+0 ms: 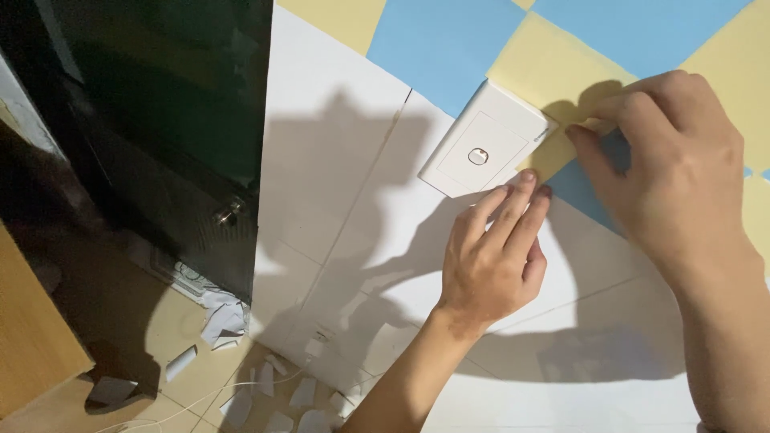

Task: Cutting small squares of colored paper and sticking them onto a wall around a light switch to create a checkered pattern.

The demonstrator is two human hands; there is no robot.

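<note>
While the left hand (493, 261) lies flat on the white wall panel (337, 160), its fingers are stretched out and gripping nothing; the fingertips (525, 180) touch the lower edge of a yellow paper square (553, 156) just beside the light switch (485, 140). Right hand (670, 164) is higher up and to the right, thumb and forefinger pinched closed on the upper edge of that same yellow square, just beside the switch plate's right corner. The square sits tilted, flat against the wall, between the switch and a blue paper square (581, 188) below it. More yellow and blue squares cover the wall above, edges touching. Switch plate is white, tilted in view, with one small round button in the middle. Left of the wall: a dark door (160, 120) with a metal knob (228, 212). On the floor (184, 321) below: scattered white paper scraps (224, 321) and a thin white cable (184, 401). Hand shadows fall across the white panel.
</note>
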